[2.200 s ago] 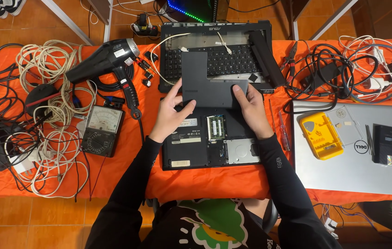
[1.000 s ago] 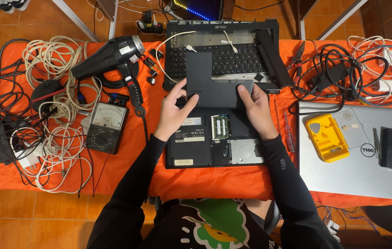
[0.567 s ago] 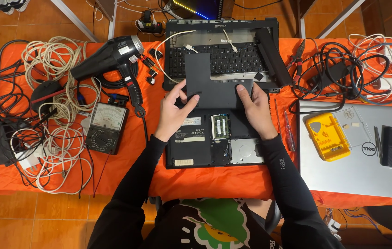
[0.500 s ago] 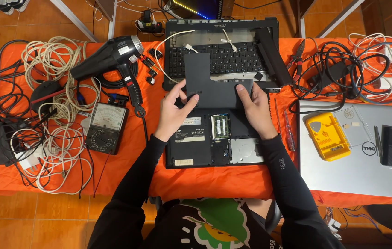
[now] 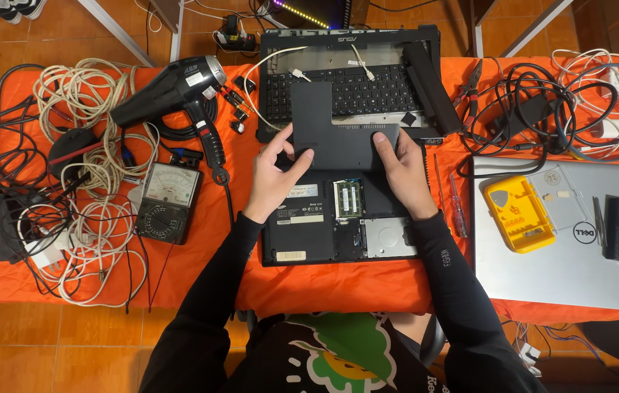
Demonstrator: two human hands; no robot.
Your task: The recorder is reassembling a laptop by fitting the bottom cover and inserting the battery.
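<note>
Head view: both your forearms run up from the bottom of the frame, black sleeves angling in toward the middle. Your left hand (image 5: 274, 175) is fingers-up, thumb and fingers pinched on the lower left edge of the black cover panel (image 5: 335, 131). Your right hand (image 5: 402, 171) mirrors it, fingers curled over the panel's lower right edge. So both grips are clamped on that panel.

The panel sits centre frame, L-shaped, its longer run lying left to right between your hands, its taller leg pointing to the top of the frame. It lies above your palms, overlapping the top of the opened laptop base (image 5: 338, 218) and the keyboard shell (image 5: 353, 80) behind it, all on the orange cloth (image 5: 324, 280).
</note>
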